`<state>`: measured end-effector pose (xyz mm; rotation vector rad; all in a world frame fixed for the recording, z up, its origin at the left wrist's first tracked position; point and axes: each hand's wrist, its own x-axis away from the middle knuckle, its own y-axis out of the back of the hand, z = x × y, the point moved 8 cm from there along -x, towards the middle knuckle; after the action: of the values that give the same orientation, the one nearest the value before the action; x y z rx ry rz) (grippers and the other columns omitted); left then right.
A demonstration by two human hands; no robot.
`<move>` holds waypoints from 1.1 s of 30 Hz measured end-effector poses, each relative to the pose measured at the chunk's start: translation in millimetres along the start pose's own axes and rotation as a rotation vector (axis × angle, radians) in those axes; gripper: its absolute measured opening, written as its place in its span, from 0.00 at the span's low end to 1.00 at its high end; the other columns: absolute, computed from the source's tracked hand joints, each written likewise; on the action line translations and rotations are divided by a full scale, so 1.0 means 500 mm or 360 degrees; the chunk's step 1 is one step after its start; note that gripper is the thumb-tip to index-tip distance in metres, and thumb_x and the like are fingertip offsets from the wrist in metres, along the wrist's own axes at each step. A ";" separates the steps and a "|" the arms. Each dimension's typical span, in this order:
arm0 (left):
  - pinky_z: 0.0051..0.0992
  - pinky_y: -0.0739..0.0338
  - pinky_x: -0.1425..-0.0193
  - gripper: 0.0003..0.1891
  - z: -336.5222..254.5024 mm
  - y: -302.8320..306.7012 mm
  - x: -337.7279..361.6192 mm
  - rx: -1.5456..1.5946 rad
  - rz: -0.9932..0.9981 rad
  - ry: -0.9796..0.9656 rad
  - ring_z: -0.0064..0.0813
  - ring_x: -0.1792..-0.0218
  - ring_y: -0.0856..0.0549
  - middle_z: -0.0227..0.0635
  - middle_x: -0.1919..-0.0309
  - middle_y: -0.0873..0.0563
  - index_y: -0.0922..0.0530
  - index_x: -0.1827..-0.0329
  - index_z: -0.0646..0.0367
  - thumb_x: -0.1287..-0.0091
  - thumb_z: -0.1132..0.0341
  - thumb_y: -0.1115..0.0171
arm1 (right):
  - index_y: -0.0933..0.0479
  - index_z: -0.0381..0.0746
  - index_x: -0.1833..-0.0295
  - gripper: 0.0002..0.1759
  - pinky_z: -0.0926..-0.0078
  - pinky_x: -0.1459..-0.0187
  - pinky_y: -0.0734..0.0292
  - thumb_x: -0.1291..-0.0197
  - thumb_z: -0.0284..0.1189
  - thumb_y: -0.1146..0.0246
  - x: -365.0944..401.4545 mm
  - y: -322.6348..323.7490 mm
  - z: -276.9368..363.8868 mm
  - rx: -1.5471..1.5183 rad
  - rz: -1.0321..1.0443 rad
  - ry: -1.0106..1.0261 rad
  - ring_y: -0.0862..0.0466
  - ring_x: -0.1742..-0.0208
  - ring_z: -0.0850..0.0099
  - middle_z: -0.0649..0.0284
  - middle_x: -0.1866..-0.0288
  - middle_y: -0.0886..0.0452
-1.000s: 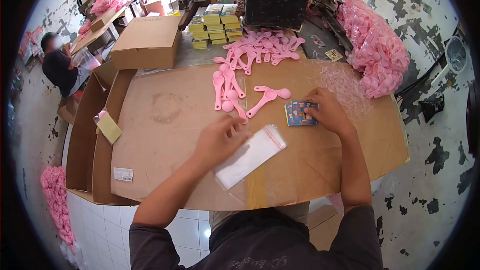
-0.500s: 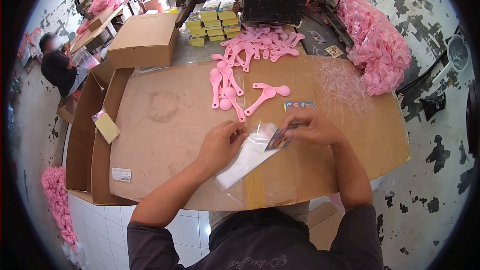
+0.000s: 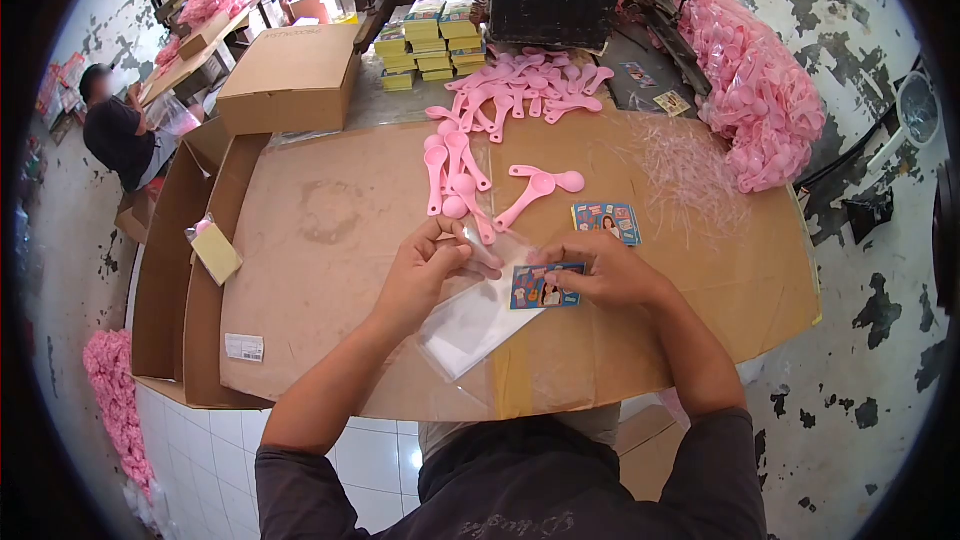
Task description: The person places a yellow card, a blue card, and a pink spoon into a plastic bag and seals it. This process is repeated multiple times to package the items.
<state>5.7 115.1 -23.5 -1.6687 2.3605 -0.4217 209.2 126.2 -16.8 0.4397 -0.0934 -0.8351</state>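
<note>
My left hand (image 3: 425, 270) is closed, thumb and fingers pinching the open end of a clear plastic bag (image 3: 484, 250). More flat bags (image 3: 475, 328) lie in a white-looking pile under it, slanting toward the front edge. Between the fingers of my right hand (image 3: 610, 270) is a blue printed card (image 3: 532, 288), its picture side up, close to the bag's mouth. Just beyond that hand sits a small stack of similar cards (image 3: 610, 222). Pink measuring spoons (image 3: 523, 202) lie past both hands, the nearest one close to my left fingertips.
A long open carton (image 3: 205, 310) runs along the left edge, a packed bag (image 3: 215, 253) on its rim. Closed box (image 3: 285, 70), card stacks (image 3: 428, 35) and a spoon heap (image 3: 530, 80) stand behind. Bagged pink spoons (image 3: 760, 90) pile up right. A person (image 3: 120, 130) sits far left.
My right hand has turned the card flat, picture side up, beside the bag's mouth. My left hand has shifted up slightly and lifted the bag's end. The card stack is more exposed.
</note>
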 end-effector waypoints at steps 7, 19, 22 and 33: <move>0.22 0.16 0.53 0.21 0.006 -0.030 0.005 -0.0195 0.0043 0.0117 0.23 0.62 0.09 0.42 0.60 0.07 0.30 0.36 0.60 0.26 0.69 0.32 | 0.22 0.32 0.37 0.17 0.74 0.45 0.19 0.28 0.23 0.35 -0.004 0.047 0.015 -0.0532 -0.0410 -0.0067 0.16 0.49 0.76 0.62 0.46 0.14; 0.22 0.17 0.52 0.29 0.033 -0.052 0.015 -0.0546 0.0193 0.0071 0.20 0.56 0.11 0.42 0.55 0.08 0.33 0.24 0.63 0.25 0.71 0.33 | 0.17 0.37 0.38 0.17 0.73 0.50 0.19 0.32 0.22 0.33 -0.002 0.032 0.064 0.0409 -0.0247 0.0310 0.15 0.53 0.76 0.65 0.52 0.13; 0.22 0.18 0.51 0.30 0.020 -0.074 0.027 -0.0709 0.0271 0.0046 0.19 0.55 0.12 0.41 0.56 0.08 0.36 0.22 0.61 0.25 0.72 0.34 | 0.18 0.37 0.38 0.19 0.73 0.57 0.21 0.33 0.22 0.32 -0.005 -0.004 0.073 0.0403 -0.0146 0.0271 0.18 0.61 0.77 0.67 0.58 0.17; 0.21 0.16 0.53 0.29 0.011 -0.053 0.024 -0.0618 0.0105 -0.0033 0.19 0.55 0.12 0.40 0.55 0.09 0.34 0.23 0.61 0.24 0.73 0.36 | 0.17 0.34 0.47 0.09 0.84 0.60 0.23 0.30 0.25 0.32 -0.004 -0.007 0.023 -0.0333 -0.0353 -0.0236 0.18 0.59 0.85 0.68 0.55 0.16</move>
<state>26.8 95.1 -19.3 -1.7248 2.5975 0.0737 202.3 121.8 -7.6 0.1925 -0.0941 -1.0839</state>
